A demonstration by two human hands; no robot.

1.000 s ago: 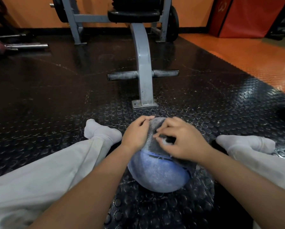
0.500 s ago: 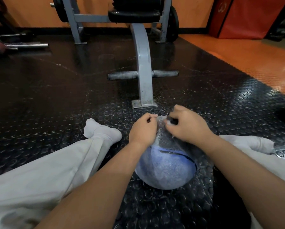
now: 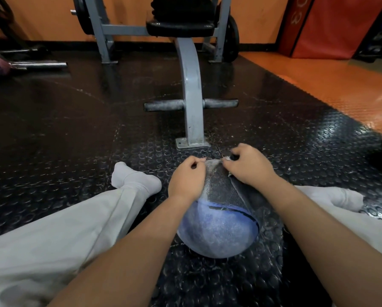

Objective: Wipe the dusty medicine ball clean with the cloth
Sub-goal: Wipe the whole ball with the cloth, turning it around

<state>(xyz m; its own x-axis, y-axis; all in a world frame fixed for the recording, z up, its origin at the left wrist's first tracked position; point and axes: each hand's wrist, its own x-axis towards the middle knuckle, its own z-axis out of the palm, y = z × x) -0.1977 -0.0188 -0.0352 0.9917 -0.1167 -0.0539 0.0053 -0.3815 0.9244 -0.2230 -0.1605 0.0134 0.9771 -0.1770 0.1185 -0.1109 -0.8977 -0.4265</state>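
Ball [image 3: 216,233] sits on the floor [image 3: 75,129] between the legs [image 3: 63,229], cloth [image 3: 221,189] draped over its top. Left grip [image 3: 186,180] and right grip [image 3: 247,166] pinch the cloth's far edge; a machine post [image 3: 192,120] stands just beyond.

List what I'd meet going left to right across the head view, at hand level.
Left sock → left hand → cloth → right hand → right sock.
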